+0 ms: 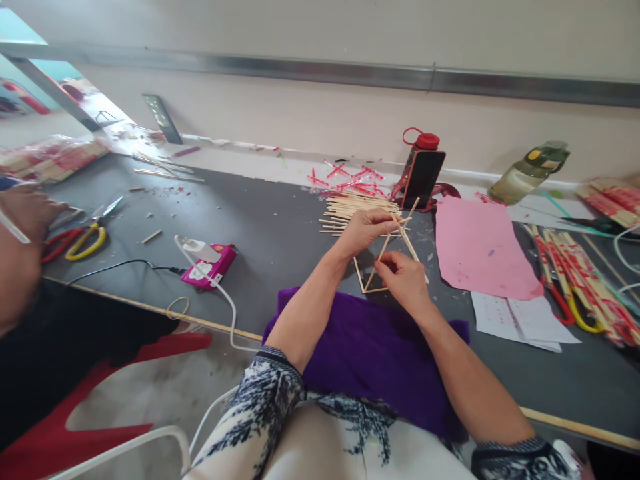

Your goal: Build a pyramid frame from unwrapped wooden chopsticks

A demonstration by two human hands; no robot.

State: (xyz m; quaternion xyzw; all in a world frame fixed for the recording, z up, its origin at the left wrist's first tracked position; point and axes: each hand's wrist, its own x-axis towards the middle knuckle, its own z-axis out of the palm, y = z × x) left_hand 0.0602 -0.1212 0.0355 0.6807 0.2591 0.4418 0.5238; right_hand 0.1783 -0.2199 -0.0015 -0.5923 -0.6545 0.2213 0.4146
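Observation:
A small frame of thin wooden sticks (411,245) stands on the dark tabletop in front of me, joined at its corners. My left hand (370,232) is closed at the frame's upper corner, thumb and fingers pinching where sticks cross; one stick end juts past it. Lower down, my right hand (403,275) pinches a slanting wooden stick (384,248) that runs up toward the left hand. The exact grip of both hands is partly hidden. Behind the left hand lies a pile of loose wooden sticks (357,208). A purple cloth (370,347) lies under my forearms.
Behind the pile are torn red-and-clear wrappers (347,177) and a phone (429,177) leaning on a red-capped bottle (427,140). Pink paper (483,250) and wrapped sticks (583,273) lie right. Leftward are a pink packet (210,267), scissors (87,240) and another person's hand (30,213).

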